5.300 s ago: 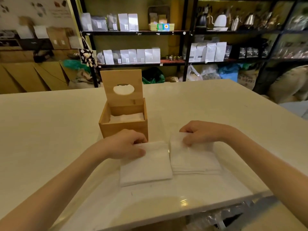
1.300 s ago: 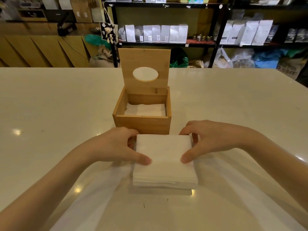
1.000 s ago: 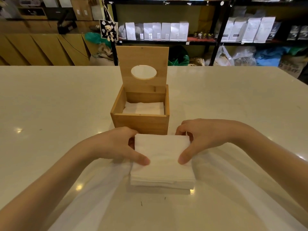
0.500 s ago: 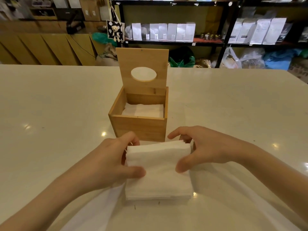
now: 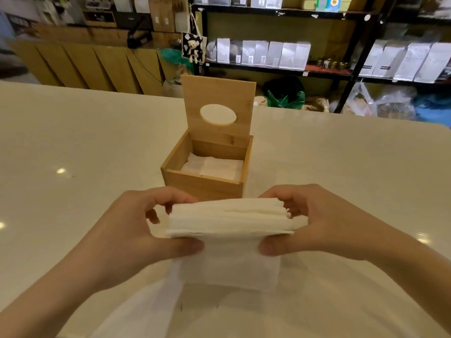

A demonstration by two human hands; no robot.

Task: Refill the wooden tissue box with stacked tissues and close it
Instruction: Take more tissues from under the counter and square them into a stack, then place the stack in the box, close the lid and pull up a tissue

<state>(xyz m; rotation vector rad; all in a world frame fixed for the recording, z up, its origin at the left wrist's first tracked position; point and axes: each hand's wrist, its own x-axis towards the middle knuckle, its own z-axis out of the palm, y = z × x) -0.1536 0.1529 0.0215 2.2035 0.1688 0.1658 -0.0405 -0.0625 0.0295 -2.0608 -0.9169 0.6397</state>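
White stack of tissues (image 5: 230,218) lifted off pale worktop (image 5: 73,147), tilted with far edge raised, pinched at both sides. Left hand (image 5: 136,228) clamped on the nine o'clock edge, thumb beneath; right hand (image 5: 314,223) likewise at three o'clock. Wooden tissue box (image 5: 205,184) at twelve o'clock just beyond, lid (image 5: 218,111) upright with oval hole, some tissues inside (image 5: 214,167).

Your one camera sits on your head and looks forward and down, close above the worktop (image 5: 73,147), with the shelves (image 5: 280,67) far behind it.
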